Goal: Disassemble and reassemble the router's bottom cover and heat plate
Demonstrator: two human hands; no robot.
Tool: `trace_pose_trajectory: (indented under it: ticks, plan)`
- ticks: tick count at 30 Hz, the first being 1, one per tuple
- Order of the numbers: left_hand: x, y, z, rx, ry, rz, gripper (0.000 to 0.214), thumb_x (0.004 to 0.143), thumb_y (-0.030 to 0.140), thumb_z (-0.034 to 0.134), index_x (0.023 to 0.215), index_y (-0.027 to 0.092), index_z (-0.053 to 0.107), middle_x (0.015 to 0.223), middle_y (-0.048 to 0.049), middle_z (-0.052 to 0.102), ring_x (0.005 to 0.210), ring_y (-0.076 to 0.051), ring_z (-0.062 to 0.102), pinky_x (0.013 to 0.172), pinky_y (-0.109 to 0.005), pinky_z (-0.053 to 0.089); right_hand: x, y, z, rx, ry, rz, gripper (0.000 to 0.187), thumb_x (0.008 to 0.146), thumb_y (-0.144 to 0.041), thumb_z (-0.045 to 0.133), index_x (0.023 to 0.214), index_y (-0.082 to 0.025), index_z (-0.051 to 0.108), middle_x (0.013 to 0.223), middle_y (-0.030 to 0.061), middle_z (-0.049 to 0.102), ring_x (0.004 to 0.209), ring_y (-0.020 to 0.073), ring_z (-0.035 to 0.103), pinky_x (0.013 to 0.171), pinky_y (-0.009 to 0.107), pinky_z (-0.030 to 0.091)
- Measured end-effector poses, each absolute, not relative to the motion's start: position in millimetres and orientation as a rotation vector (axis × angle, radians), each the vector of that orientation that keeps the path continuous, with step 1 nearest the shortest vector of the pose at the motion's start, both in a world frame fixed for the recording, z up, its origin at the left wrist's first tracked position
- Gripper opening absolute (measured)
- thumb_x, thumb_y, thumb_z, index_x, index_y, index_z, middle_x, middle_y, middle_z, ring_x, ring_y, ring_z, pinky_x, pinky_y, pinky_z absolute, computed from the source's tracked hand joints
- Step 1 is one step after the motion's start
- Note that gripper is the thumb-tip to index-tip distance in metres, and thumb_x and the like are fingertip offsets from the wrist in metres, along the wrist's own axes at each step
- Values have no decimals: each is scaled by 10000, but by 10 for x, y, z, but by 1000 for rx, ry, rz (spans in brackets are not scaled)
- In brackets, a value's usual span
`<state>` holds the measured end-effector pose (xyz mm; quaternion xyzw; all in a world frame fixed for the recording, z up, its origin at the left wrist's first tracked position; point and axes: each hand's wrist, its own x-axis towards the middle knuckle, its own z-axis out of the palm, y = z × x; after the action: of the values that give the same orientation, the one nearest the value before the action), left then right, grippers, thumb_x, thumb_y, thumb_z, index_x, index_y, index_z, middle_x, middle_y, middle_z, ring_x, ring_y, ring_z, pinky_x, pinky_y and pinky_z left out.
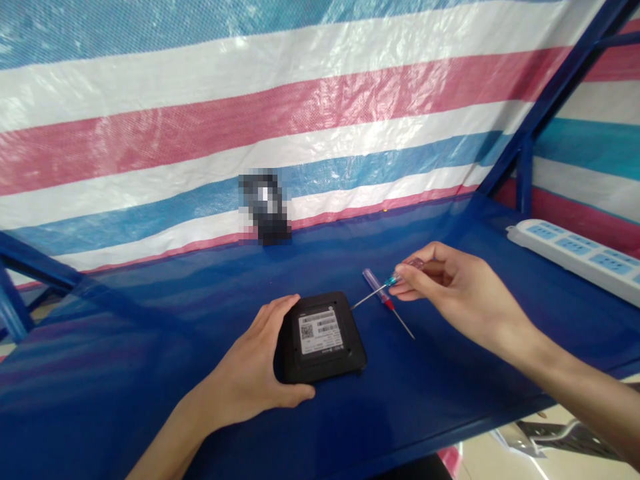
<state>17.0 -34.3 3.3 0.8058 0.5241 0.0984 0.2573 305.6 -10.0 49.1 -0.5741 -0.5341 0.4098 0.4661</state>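
A square black plastic box [320, 367] with a white printed label [320, 331] lies on the blue tabletop. My left hand [255, 360] grips it from the left, fingers along the far side and thumb at the near edge. In my right hand [440, 280] is a screwdriver [391, 279] with a clear handle and a teal collar, pinched between thumb and fingers. Its thin shaft slants down to the left, the tip at the box's far right edge; whether it touches is hard to see. Beneath it lies a second screwdriver [389, 303] with a clear handle and red collar.
A white power strip [575, 250] with blue socket faces stands at the right of the blue table [150, 373]. A pixelated dark object [267, 207] is at the back, before a striped tarp [300, 107]. Blue metal posts [524, 173] frame the sides.
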Motion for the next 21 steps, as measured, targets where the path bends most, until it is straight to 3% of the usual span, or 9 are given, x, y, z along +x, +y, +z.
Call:
trace_pose_trajectory:
  ticks: [10,15,21]
  plan:
    - [125,-332,-39,2217,1403,284,1003,681,303,773,1512,188,224,1578,-166,353,1482,-361,310,1221,-575,274,3072,-88,491,-1413,-1412,990,459,718,-600,786,767,-192,581,663,36,751,643,219,776,619,288,647]
    - [122,-332,-79,2228,1390,338,991,678,286,772,1506,217,232,1547,-146,386,1452,-352,360,1199,-560,330,2972,-74,615,-1411,-1624,914,274,840,-420,714,758,-217,549,664,15,757,651,209,777,577,259,604]
    - [141,-337,-43,2203,1400,317,986,666,287,783,1494,200,254,1527,-164,397,1452,-360,358,1202,-565,317,2724,-57,820,-1393,-1866,708,201,820,-239,725,688,-220,575,618,-9,734,574,167,734,462,210,503]
